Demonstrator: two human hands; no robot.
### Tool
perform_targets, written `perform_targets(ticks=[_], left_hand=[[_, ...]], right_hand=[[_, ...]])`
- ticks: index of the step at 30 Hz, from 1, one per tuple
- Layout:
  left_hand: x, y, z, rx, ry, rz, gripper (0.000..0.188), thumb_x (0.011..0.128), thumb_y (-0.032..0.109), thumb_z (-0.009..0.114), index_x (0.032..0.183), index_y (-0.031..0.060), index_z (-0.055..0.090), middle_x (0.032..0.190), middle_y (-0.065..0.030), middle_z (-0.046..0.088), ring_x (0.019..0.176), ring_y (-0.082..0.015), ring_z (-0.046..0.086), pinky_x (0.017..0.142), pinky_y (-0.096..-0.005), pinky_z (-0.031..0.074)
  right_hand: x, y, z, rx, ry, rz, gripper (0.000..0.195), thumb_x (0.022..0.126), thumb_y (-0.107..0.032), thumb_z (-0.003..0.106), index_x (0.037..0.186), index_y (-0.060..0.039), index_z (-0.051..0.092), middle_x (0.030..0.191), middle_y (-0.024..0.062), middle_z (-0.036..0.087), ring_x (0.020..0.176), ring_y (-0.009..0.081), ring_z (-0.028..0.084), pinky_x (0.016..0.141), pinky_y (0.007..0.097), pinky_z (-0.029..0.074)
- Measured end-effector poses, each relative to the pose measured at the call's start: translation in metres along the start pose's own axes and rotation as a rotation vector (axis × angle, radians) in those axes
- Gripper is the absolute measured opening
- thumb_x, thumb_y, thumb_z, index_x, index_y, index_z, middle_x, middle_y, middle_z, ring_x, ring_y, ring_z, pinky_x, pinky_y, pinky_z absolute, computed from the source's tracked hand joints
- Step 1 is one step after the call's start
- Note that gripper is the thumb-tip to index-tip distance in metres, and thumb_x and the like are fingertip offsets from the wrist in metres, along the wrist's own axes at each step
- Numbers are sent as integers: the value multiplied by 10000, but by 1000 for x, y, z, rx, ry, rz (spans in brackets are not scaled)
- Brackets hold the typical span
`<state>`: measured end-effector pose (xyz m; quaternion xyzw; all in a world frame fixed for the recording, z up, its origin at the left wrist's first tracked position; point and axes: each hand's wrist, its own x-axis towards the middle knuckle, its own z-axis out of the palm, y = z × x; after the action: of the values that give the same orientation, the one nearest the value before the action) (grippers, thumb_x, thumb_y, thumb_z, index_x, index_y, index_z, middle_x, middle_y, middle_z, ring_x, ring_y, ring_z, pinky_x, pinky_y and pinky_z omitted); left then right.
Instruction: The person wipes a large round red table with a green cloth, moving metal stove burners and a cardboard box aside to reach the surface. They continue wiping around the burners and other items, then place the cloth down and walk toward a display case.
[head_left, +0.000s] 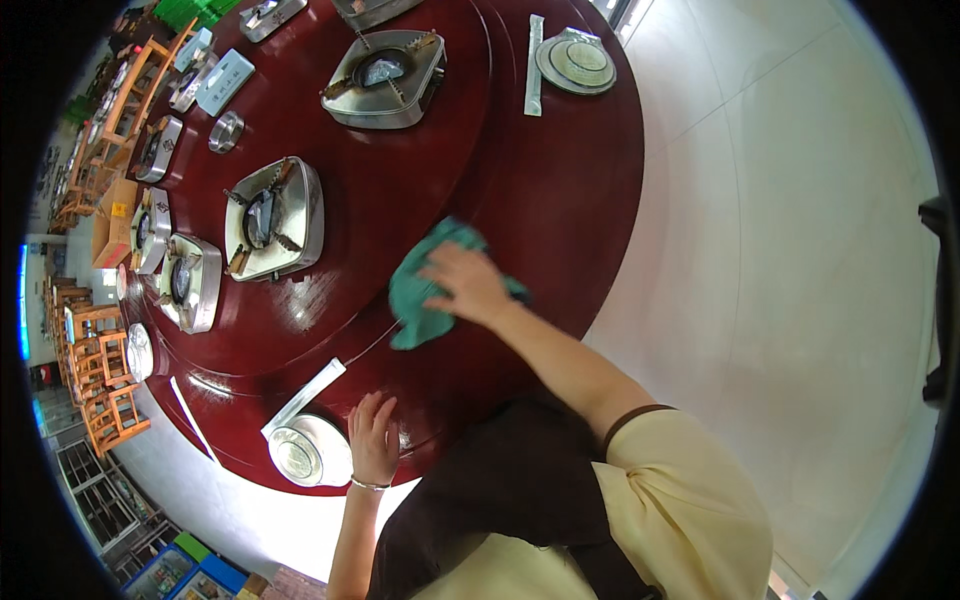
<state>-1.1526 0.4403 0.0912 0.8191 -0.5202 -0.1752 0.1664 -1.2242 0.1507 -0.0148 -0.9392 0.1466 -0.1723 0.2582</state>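
My right hand presses its spread fingers onto a green cloth, bunched across the edge of the raised round centre of a dark red table. Empty, with fingers extended, my left hand hovers at the table's near edge. Just left of it is a place setting of a stacked glass-like bowl and plate. Beside these lies a white chopstick sleeve. Beyond the cloth, a metal portable stove rests on the raised centre.
Another stove sits farther back, with several more along the left. A metal bowl and a tissue box stand there too. At right lie stacked dishes and a chopstick sleeve. Wooden chairs are beyond the table.
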Motion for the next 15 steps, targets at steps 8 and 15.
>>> perform_targets(ticks=[8, 15], left_hand=[[-23, -11, 18, -163, -60, -119, 492, 771, 13, 529, 1252, 67, 446, 1274, -188, 417, 1157, -368, 420, 961, -423, 361], [21, -13, 18, -255, -96, 11, 523, 775, -1, 503, 1286, 45, 400, 1269, -203, 409, 1144, -379, 428, 963, -425, 366]], right_hand=[[-92, 190, -115, -440, 479, 590, 526, 774, -313, 636, 1129, 55, 515, 1253, 235, 463, 1172, 393, 415, 973, 452, 333], [-200, -36, -4, -9, -91, 286, 481, 652, -239, 692, 1098, -98, 579, 1190, 162, 507, 1166, 316, 450, 927, 438, 390]])
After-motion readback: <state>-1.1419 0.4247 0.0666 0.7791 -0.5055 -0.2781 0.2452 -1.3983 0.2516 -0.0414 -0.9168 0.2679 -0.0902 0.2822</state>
